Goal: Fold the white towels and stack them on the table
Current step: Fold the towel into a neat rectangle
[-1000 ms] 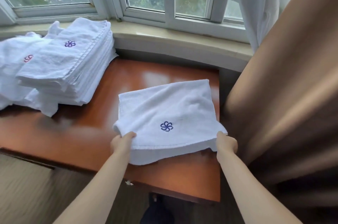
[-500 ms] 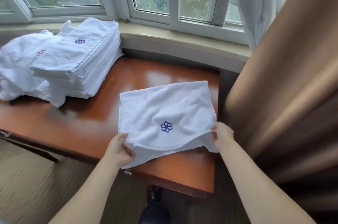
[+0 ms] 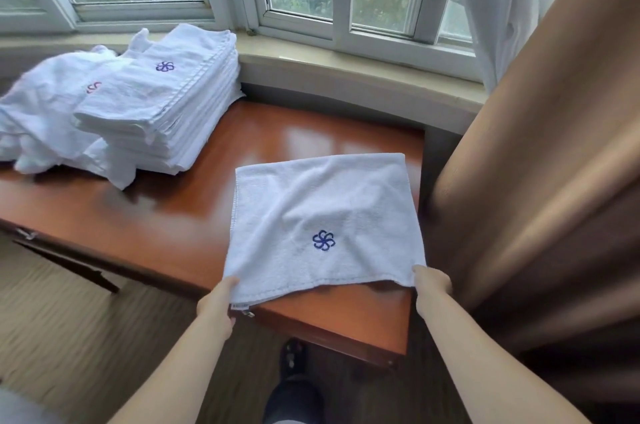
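Your left hand [image 3: 217, 302] and right hand [image 3: 431, 281] each pinch a near corner of the folded towel [image 3: 322, 215], which lies on the right part of the table [image 3: 166, 212], apart from the stack [image 3: 166, 101].

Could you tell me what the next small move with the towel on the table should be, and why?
Probably carry the near edge forward onto the far edge: both hands, left and right, pinch the near corners of the towel, which lies spread on the table.
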`<state>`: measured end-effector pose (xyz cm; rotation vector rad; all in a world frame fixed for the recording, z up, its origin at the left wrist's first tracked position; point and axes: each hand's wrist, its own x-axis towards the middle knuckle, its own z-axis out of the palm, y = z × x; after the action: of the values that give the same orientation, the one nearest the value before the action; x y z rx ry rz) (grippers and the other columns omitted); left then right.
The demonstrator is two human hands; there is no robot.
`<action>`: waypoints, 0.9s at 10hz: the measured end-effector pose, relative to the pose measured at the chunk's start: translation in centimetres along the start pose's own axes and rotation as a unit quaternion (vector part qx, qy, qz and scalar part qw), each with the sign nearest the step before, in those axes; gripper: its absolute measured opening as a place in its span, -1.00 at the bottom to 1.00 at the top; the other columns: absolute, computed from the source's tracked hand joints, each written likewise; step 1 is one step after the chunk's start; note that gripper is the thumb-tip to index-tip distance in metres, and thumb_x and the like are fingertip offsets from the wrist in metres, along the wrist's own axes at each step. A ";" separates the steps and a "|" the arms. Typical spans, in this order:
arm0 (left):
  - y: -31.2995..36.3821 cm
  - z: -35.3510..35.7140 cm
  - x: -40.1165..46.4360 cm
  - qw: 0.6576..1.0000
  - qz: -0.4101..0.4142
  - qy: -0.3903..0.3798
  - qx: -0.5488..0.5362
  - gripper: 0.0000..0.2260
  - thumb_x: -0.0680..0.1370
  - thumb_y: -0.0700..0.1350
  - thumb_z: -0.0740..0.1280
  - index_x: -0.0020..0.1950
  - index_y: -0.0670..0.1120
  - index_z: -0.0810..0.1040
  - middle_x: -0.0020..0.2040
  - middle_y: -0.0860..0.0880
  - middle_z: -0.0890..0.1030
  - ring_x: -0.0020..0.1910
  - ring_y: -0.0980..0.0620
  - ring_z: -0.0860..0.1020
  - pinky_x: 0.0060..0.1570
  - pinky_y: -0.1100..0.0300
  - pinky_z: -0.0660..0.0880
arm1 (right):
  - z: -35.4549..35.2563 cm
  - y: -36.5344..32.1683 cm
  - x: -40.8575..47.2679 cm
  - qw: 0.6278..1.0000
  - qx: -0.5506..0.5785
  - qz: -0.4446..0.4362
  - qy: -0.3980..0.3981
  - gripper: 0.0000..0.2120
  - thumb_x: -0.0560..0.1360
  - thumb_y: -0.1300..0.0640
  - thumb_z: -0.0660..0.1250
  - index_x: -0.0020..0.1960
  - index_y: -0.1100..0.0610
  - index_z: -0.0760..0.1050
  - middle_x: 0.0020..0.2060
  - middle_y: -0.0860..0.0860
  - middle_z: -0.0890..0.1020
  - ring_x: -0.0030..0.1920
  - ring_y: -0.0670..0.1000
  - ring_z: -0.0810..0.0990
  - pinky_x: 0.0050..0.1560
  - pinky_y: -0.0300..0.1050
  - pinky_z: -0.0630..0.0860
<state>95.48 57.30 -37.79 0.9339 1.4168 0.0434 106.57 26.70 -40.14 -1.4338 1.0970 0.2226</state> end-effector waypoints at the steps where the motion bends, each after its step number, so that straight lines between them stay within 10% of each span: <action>1: 0.2 -0.6 -0.5 0.993 -0.066 -0.056 -0.078 -0.73 0.47 -0.07 0.40 0.12 -0.08 0.47 0.04 -0.12 0.52 0.02 -0.06 0.53 0.10 0.06 0.49 | -0.3 -0.3 -0.6 0.993 0.064 0.074 -0.072 -0.57 0.53 0.17 0.35 0.37 0.25 0.42 0.28 0.16 0.53 0.22 0.17 0.54 0.13 -0.05 0.46; 3: 0.1 -1.9 -0.2 0.987 -0.073 -0.106 -0.100 -0.80 0.51 -0.13 0.39 0.11 -0.06 0.49 -0.16 -0.04 0.44 -0.28 0.11 0.37 -0.33 0.27 0.30 | -0.5 -2.2 -1.7 0.985 0.142 0.035 -0.091 -0.66 0.52 0.28 0.34 0.29 0.22 0.46 0.17 0.13 0.60 -0.02 0.08 0.61 -0.01 -0.12 0.45; 5: 2.0 -0.6 -0.5 0.995 -0.043 -0.082 0.025 -0.74 0.54 -0.06 0.37 0.17 -0.10 0.44 0.08 -0.14 0.50 0.15 -0.09 0.51 0.20 0.05 0.45 | 1.1 -5.7 -3.4 0.987 0.100 -0.006 -0.124 -0.71 0.51 0.25 0.34 0.22 0.26 0.51 0.05 0.16 0.64 -0.03 0.15 0.65 0.12 0.07 0.58; 6: 1.6 0.0 -0.2 0.995 -0.045 -0.084 0.030 -0.75 0.56 -0.08 0.37 0.18 -0.11 0.42 0.13 -0.16 0.46 0.13 -0.13 0.51 0.14 0.02 0.49 | 1.6 -5.1 -2.6 0.990 0.118 0.021 -0.070 -0.67 0.52 0.26 0.32 0.27 0.28 0.47 0.13 0.15 0.60 0.11 0.17 0.60 0.18 0.05 0.53; 7: 1.0 0.2 -0.5 0.993 -0.064 -0.097 0.037 -0.77 0.56 -0.10 0.38 0.14 -0.14 0.44 -0.02 -0.17 0.51 -0.11 -0.05 0.53 -0.04 0.15 0.49 | 1.2 -4.1 -1.8 0.964 0.261 0.036 0.026 -0.78 0.59 0.27 0.17 0.21 0.30 0.42 0.01 -0.04 0.59 -0.06 -0.08 0.53 -0.07 -0.30 0.36; 8: 0.9 0.2 -0.8 0.989 -0.057 -0.110 0.076 -0.83 0.55 -0.10 0.40 0.02 -0.15 0.47 -0.12 -0.14 0.52 -0.22 0.00 0.53 -0.30 0.23 0.47 | 0.8 -3.2 -1.5 0.979 0.200 -0.030 -0.014 -0.73 0.66 0.22 0.06 -0.16 0.31 0.35 -0.25 0.06 0.56 -0.30 -0.27 0.55 -0.41 -0.19 0.25; 9: 2.1 0.4 -0.9 0.996 0.011 -0.092 -0.006 -0.89 0.56 -0.19 0.35 -0.14 -0.13 0.46 -0.28 -0.08 0.47 -0.38 0.08 0.41 -0.60 0.39 0.37 | 1.3 -3.6 -2.1 0.994 0.075 -0.007 -0.075 -0.82 0.57 0.27 0.28 -0.20 0.24 0.37 -0.27 0.13 0.46 -0.33 0.07 0.51 -0.49 -0.27 0.47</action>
<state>96.67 57.93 -35.90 0.9199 1.2346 -0.0187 108.61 28.04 -36.56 -1.2699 0.9602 0.2297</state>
